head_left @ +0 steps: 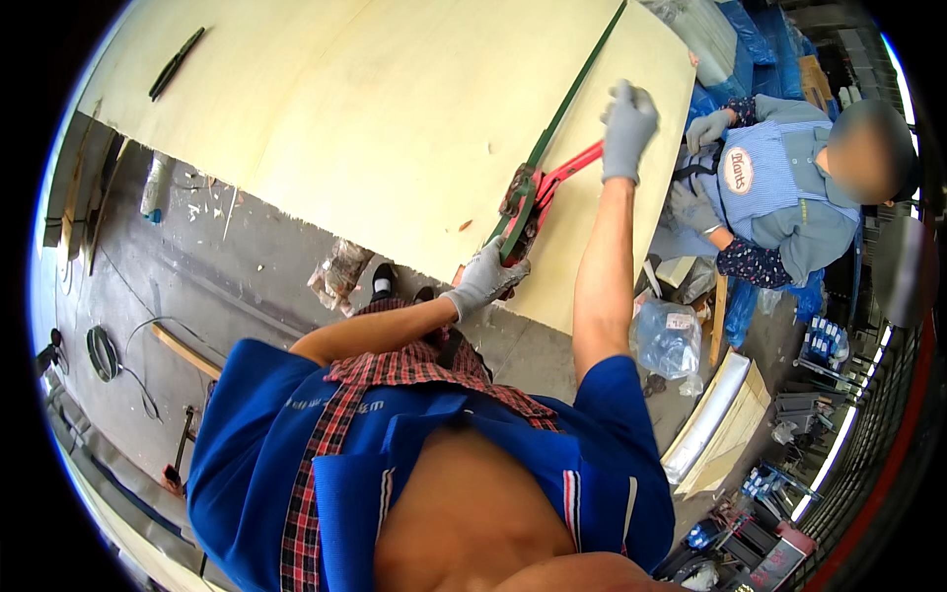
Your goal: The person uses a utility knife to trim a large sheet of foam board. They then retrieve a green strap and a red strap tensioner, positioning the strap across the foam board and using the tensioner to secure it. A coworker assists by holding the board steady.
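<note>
A red strapping tensioner (523, 202) rests on the pale plywood sheet (375, 118), near its front edge. A green strap (575, 94) runs from it to the far side of the sheet. My left hand (483, 280), in a grey glove, is closed round the tensioner's near end, beside the strap. My right hand (629, 133), also gloved, has its fingers curled at the outer end of the tensioner's red lever (574, 163). The palm side of this hand and its exact hold are hidden.
A co-worker (779, 197) in grey gloves stands beyond the sheet's right edge. Black pliers (178, 64) lie at the far left of the sheet. A large clear plastic bottle (669, 338) stands at right; a coil (102, 353) lies on the floor at left.
</note>
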`<control>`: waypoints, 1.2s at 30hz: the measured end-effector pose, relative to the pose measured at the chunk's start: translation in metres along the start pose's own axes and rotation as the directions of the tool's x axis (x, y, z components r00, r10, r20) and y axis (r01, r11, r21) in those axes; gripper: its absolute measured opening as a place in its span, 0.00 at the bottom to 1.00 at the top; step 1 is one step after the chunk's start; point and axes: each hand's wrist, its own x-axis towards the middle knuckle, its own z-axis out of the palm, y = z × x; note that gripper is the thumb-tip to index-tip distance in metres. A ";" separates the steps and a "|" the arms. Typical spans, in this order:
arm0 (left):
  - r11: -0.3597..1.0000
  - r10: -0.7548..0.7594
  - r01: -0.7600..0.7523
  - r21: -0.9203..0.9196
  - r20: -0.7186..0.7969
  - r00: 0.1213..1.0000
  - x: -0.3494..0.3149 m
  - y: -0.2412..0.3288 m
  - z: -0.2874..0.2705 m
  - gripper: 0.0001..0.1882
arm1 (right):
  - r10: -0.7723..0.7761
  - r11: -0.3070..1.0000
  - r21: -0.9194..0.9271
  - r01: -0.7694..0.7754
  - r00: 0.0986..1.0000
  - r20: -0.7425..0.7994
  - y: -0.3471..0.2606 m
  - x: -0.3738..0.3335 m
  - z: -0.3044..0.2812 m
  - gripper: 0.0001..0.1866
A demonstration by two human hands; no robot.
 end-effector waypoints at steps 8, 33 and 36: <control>0.780 0.440 -0.297 0.551 -0.143 0.887 0.011 -0.022 -0.004 0.50 | 0.029 0.993 0.112 -0.025 0.999 -0.036 -0.026 -0.099 -0.022 0.15; 0.189 0.711 -0.438 0.879 0.186 0.678 0.059 -0.026 -0.039 0.63 | -0.029 0.997 0.057 0.048 0.955 -0.297 0.006 -0.210 0.000 0.12; 0.243 0.673 -0.464 0.852 0.196 0.713 0.064 -0.027 -0.036 0.62 | -0.194 0.981 -0.068 0.182 0.913 -0.358 0.022 -0.194 -0.002 0.11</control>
